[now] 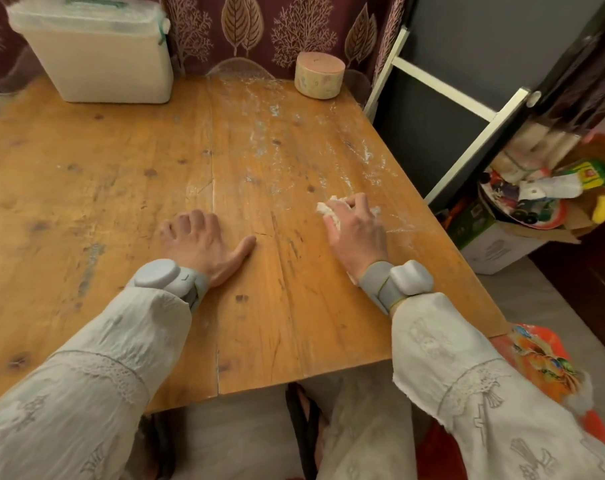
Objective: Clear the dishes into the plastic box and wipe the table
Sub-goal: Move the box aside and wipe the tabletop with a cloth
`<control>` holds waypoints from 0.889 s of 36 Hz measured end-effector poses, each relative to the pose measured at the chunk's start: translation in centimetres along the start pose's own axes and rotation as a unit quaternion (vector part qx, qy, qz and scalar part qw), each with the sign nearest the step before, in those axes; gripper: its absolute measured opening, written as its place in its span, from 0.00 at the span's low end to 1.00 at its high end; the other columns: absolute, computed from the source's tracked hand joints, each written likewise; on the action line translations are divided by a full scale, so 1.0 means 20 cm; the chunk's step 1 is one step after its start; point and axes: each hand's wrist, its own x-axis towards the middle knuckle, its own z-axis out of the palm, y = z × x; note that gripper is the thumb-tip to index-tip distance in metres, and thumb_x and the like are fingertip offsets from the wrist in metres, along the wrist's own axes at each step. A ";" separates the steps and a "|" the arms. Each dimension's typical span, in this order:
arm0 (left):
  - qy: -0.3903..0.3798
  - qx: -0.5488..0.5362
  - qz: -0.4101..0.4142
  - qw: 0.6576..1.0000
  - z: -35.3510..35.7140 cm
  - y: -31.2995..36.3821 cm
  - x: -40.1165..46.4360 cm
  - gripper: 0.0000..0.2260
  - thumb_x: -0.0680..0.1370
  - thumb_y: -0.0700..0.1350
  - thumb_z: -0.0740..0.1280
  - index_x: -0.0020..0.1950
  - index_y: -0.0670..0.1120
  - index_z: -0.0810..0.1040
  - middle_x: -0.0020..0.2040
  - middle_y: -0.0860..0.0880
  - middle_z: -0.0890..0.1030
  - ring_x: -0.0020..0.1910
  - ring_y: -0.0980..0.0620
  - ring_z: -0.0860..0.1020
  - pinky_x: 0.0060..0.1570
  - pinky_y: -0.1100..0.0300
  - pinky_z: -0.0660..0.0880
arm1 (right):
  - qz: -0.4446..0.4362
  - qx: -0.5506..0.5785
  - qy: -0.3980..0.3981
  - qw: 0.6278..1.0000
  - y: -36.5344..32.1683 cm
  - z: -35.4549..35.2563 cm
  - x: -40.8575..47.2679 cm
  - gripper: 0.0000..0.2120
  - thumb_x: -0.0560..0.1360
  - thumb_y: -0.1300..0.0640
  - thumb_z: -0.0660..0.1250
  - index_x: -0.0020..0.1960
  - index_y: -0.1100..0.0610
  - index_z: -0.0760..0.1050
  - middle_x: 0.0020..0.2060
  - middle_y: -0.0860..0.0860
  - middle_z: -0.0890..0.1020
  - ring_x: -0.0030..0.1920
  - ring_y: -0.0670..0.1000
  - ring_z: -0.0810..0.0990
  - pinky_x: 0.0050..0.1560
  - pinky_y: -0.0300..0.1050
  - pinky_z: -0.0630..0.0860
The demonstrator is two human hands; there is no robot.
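Your right hand [354,233] has its fingers bunched on the cloth [329,210], pressed to the worktop [121,188]. White smears [329,157] lie just ahead, stretching away. Left hand [199,239] rests flat, fingers spread.

You find no writing here that you can read. Well off to the right of your right hand's fingers [354,202], beyond the table [225,168] edge, a yellow-green packet [594,173] in the heap of clutter carries a small red mark, but its lettering is too small to make out. The cardboard carton [495,244] under that heap has faint grey print, blurred past reading. The orange bag [543,362] by your right sleeve shows only a bright picture. The round tin [319,79] far beyond your fingers bears pale patterns, no legible words.
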 end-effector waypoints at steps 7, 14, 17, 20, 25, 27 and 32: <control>0.037 0.014 0.037 0.999 -0.02 0.13 -0.05 0.25 0.80 0.57 0.50 0.74 0.49 0.55 0.69 0.44 0.63 0.69 0.43 0.61 0.68 0.45 0.53 | -0.076 0.022 -0.075 0.994 -0.09 0.08 -0.04 0.15 0.79 0.48 0.58 0.64 0.49 0.73 0.60 0.52 0.69 0.55 0.55 0.74 0.51 0.47 0.72; 0.066 -0.003 0.212 0.975 0.03 0.38 -0.04 0.18 0.81 0.43 0.53 0.71 0.48 0.64 0.64 0.43 0.67 0.62 0.42 0.66 0.59 0.51 0.64 | 0.039 -0.022 -0.036 0.998 0.34 0.00 0.01 0.17 0.80 0.49 0.57 0.67 0.50 0.71 0.62 0.52 0.67 0.57 0.55 0.74 0.53 0.46 0.72; 0.052 -0.051 0.321 0.944 0.06 0.49 -0.02 0.19 0.79 0.36 0.54 0.68 0.47 0.71 0.66 0.45 0.71 0.65 0.42 0.68 0.62 0.49 0.67 | 0.095 -0.071 -0.010 0.993 0.57 -0.05 0.05 0.17 0.80 0.50 0.57 0.67 0.52 0.71 0.62 0.54 0.68 0.58 0.56 0.74 0.54 0.49 0.74; 0.047 -0.102 0.346 0.932 0.06 0.56 -0.01 0.22 0.78 0.32 0.55 0.69 0.46 0.72 0.68 0.48 0.72 0.67 0.45 0.69 0.64 0.51 0.66 | 0.148 -0.080 0.018 0.986 0.69 -0.10 0.07 0.16 0.80 0.51 0.57 0.66 0.53 0.70 0.61 0.55 0.69 0.57 0.57 0.74 0.52 0.50 0.76; 0.042 -0.108 0.327 0.938 0.07 0.65 0.04 0.21 0.79 0.33 0.54 0.70 0.48 0.70 0.70 0.49 0.69 0.69 0.47 0.67 0.66 0.55 0.64 | 0.042 -0.014 0.054 0.998 0.54 -0.11 0.02 0.17 0.80 0.50 0.55 0.67 0.50 0.69 0.60 0.52 0.68 0.54 0.53 0.74 0.48 0.44 0.74; 0.054 -0.110 0.327 0.937 0.08 0.68 0.06 0.18 0.80 0.34 0.55 0.67 0.45 0.72 0.68 0.47 0.71 0.66 0.44 0.69 0.63 0.53 0.66 | -0.011 -0.017 0.004 1.000 0.46 -0.08 -0.03 0.17 0.80 0.50 0.54 0.68 0.49 0.69 0.60 0.52 0.68 0.53 0.53 0.74 0.46 0.43 0.70; 0.072 -0.106 0.321 0.938 0.09 0.68 0.08 0.16 0.80 0.35 0.56 0.64 0.46 0.73 0.65 0.46 0.72 0.64 0.45 0.70 0.61 0.54 0.65 | 0.001 -0.022 -0.030 0.999 0.52 -0.04 -0.03 0.18 0.80 0.48 0.55 0.68 0.49 0.69 0.61 0.52 0.68 0.57 0.54 0.74 0.53 0.47 0.73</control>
